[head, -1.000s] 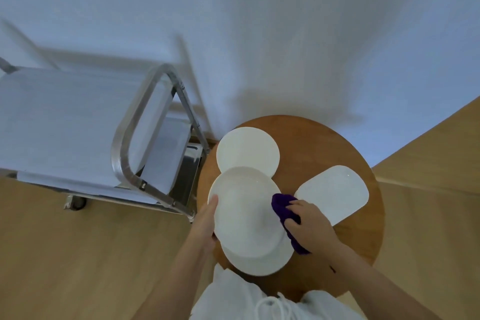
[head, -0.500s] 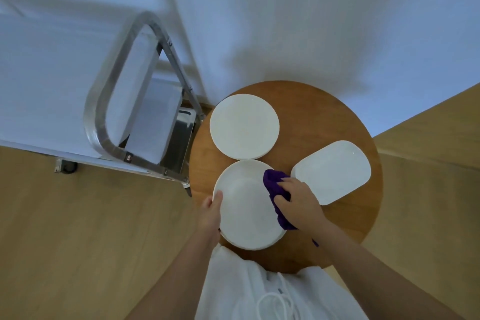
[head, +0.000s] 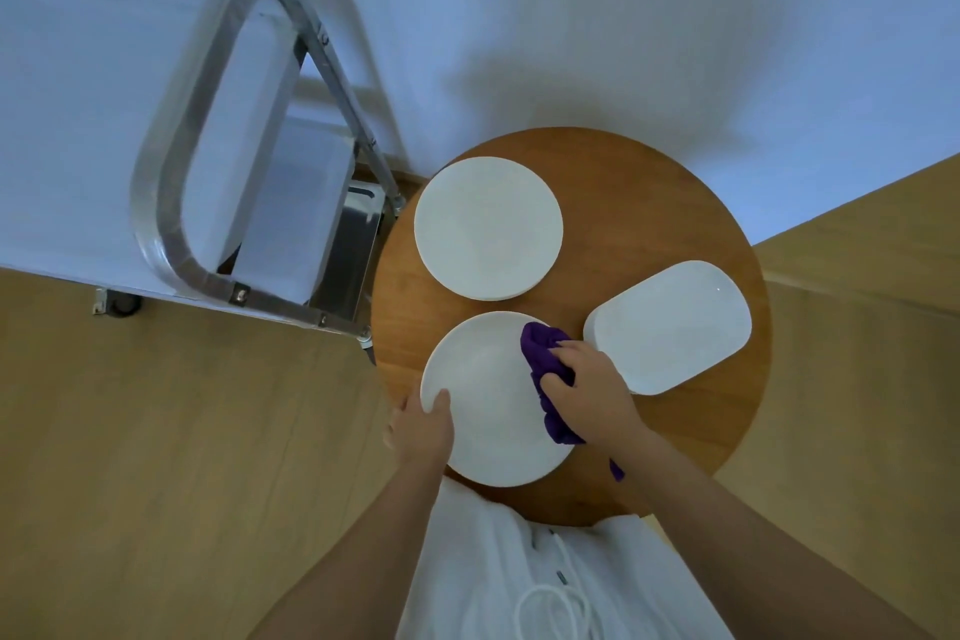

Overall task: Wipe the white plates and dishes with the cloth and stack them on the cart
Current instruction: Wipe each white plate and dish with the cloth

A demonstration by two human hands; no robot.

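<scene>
On the round wooden worktop [head: 649,203], near edge at 6 o'clock, we have the near white plate [head: 488,405]. Our left hand [head: 421,426] pinches its rim at about 8 o'clock, thumb on top, steadying it. Our right hand [head: 592,385] is clenched round the purple cloth [head: 540,353] and presses it on the plate's 2 o'clock edge. Unwiped face lies toward 9 o'clock from the cloth, so we judge the next stroke runs that way. A second round plate [head: 488,229] sits at 12 o'clock, apart; the oblong dish [head: 670,327] at 3 o'clock, long axis 2-to-8. The cart [head: 171,203] stands at 10 o'clock, nearer our left hand, nothing seen stacked on it.
</scene>
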